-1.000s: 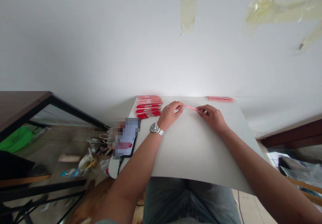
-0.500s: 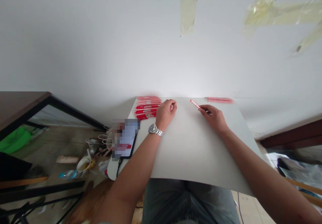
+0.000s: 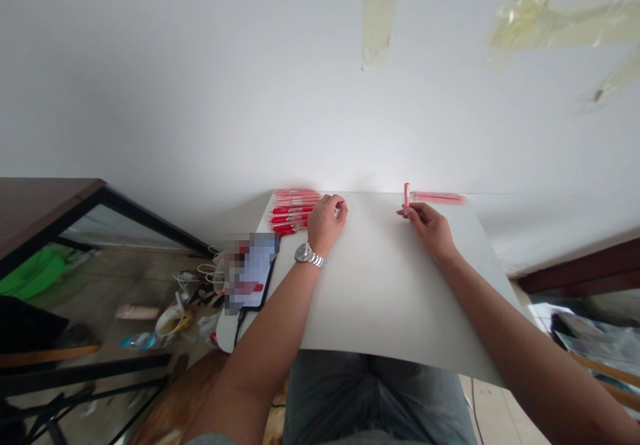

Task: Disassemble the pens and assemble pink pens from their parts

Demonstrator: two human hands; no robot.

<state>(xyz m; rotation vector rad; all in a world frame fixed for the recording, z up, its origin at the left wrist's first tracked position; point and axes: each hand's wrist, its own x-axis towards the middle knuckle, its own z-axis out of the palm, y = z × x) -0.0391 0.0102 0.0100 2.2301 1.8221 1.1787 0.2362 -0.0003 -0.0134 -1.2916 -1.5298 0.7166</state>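
Observation:
My right hand (image 3: 431, 227) pinches a pink pen (image 3: 407, 193) between thumb and fingertips. The pen stands nearly upright above the white table (image 3: 380, 298), its lower end hidden by the fingers. Just beyond that hand, several pink pens (image 3: 440, 197) lie side by side along the back edge. My left hand (image 3: 327, 223) is closed, fingers curled towards the thumb; whatever may be inside is hidden. Against its left side lies a row of red pens (image 3: 290, 219), with pale pink pens (image 3: 295, 194) behind them. The hand covers some of their right ends.
A phone (image 3: 256, 268) with a cable lies at the table's left edge. The white wall (image 3: 250, 98) rises directly behind the table. A dark-framed table (image 3: 50, 198) stands to the left. A bucket (image 3: 170, 321) and a bottle (image 3: 139, 341) are on the floor.
My right hand has turned the pink pen from a leftward slant to upright and shifted it slightly right. The left hand stays beside the red pens, nearly unmoved.

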